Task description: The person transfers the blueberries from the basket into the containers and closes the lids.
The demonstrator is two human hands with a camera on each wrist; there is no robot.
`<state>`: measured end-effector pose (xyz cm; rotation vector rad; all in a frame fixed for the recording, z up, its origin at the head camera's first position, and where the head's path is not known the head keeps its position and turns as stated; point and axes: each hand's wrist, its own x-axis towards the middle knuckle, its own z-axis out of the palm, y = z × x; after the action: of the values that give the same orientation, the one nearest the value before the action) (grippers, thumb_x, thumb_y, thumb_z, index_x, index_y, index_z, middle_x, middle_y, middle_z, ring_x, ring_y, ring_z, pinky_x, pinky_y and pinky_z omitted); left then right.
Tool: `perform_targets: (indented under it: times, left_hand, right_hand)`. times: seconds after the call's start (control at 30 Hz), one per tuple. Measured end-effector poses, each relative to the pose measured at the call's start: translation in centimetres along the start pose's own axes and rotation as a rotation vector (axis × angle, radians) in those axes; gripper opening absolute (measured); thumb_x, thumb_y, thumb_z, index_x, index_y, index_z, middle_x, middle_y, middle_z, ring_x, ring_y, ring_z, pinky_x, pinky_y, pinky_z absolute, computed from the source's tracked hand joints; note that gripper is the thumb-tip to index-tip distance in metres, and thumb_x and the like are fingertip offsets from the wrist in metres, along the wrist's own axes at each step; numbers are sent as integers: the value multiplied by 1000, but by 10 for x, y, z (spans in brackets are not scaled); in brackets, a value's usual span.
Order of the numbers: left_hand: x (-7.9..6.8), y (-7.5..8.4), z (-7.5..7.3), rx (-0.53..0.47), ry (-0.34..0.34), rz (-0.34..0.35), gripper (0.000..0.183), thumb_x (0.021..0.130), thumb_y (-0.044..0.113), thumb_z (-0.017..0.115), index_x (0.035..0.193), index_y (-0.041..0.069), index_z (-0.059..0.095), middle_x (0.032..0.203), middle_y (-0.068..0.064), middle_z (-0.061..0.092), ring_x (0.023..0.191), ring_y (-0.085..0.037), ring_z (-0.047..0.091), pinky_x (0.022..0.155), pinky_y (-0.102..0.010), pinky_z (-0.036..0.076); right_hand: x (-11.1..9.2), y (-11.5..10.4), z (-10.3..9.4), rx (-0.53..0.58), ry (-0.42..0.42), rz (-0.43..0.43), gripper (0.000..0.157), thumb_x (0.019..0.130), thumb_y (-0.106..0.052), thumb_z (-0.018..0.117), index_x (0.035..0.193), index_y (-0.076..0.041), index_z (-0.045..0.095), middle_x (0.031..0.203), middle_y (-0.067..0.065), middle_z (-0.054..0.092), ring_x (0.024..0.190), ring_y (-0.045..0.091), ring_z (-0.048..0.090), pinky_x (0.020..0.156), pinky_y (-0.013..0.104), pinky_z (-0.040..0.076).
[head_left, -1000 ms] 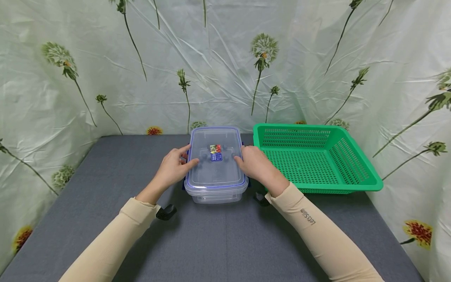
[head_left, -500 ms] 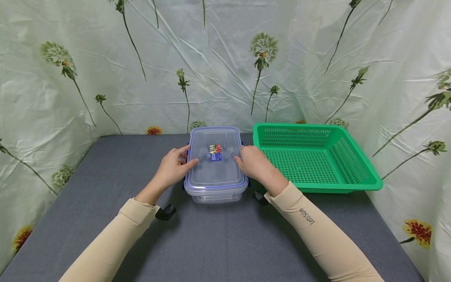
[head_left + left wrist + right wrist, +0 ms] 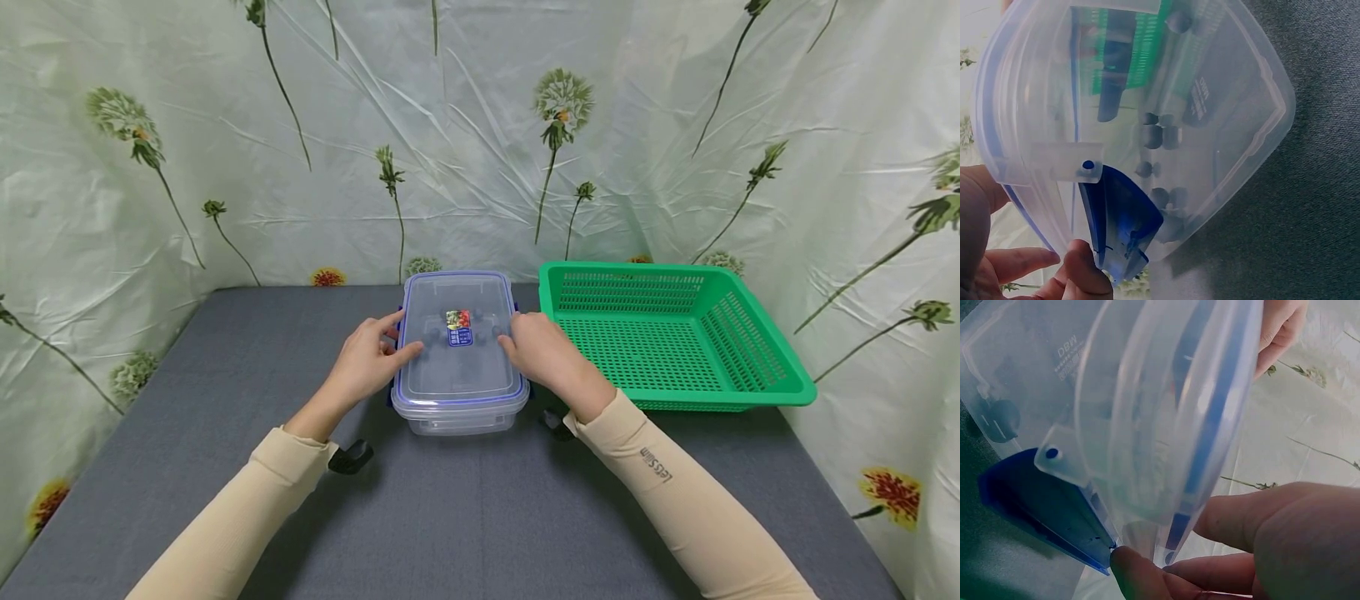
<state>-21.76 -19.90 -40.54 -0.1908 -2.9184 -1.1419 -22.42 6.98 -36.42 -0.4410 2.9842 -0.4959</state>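
Observation:
A clear plastic food container [image 3: 457,371] with a blue-edged lid and a colourful sticker [image 3: 459,327] sits on the grey cloth. My left hand [image 3: 363,358] grips its left side, thumb on the lid and fingers at the edge. Opposite, my right hand [image 3: 551,354] holds the right side the same way, thumb on top. A blue side latch [image 3: 1125,212] sticks outward from the wall in the left wrist view, my fingertips at its end. Another blue latch [image 3: 1047,506] juts out in the right wrist view, also by the fingertips. Several dark round things [image 3: 1154,136] show through the container wall.
A green perforated basket [image 3: 772,350] stands right of the container, close beside my right hand. The grey cloth-covered table [image 3: 450,517] reaches back to a flower-printed curtain [image 3: 480,125]. Black wrist straps [image 3: 351,457] stick out below the sleeves.

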Motion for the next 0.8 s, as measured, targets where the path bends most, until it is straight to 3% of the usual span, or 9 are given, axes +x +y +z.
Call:
perform_targets:
  times: [0.3, 0.43, 0.57, 0.67, 0.8]
  left_hand:
    - [-1, 1, 3, 12, 17, 15, 73, 103, 33, 73, 163, 3, 43, 125, -22, 59, 108, -34, 67, 86, -43, 55]
    - [-3, 1, 4, 6, 33, 23, 73, 103, 32, 73, 163, 2, 43, 127, -23, 60, 111, -36, 65, 89, -48, 55]
    - [-5, 2, 4, 5, 39, 28, 73, 104, 33, 72, 163, 2, 43, 127, -24, 59, 109, -35, 63, 85, -44, 54]
    - [-5, 2, 4, 6, 41, 26, 73, 104, 32, 72, 163, 2, 43, 126, -23, 60, 107, -34, 62, 82, -40, 53]
    - [-5, 2, 5, 4, 39, 19, 73, 104, 32, 72, 163, 2, 43, 127, -24, 60, 108, -34, 63, 83, -43, 54]
  right_hand:
    - [0, 0, 3, -12, 18, -3, 31, 111, -22, 60, 114, 8, 68, 81, 11, 59, 70, 22, 57, 57, 28, 45]
    - [-2, 1, 4, -17, 37, -18, 38, 111, -21, 61, 128, 12, 65, 90, 17, 66, 74, 23, 60, 60, 31, 49]
    - [-5, 0, 5, -28, 48, -25, 50, 111, -21, 61, 144, 16, 56, 110, 27, 72, 83, 27, 65, 67, 36, 57]
    - [-6, 0, 5, -41, 49, -30, 54, 111, -21, 61, 147, 17, 52, 118, 30, 72, 89, 29, 70, 71, 39, 61]
    - [-7, -1, 5, -42, 51, -36, 45, 111, -21, 61, 138, 15, 61, 106, 26, 72, 84, 28, 68, 67, 37, 60]
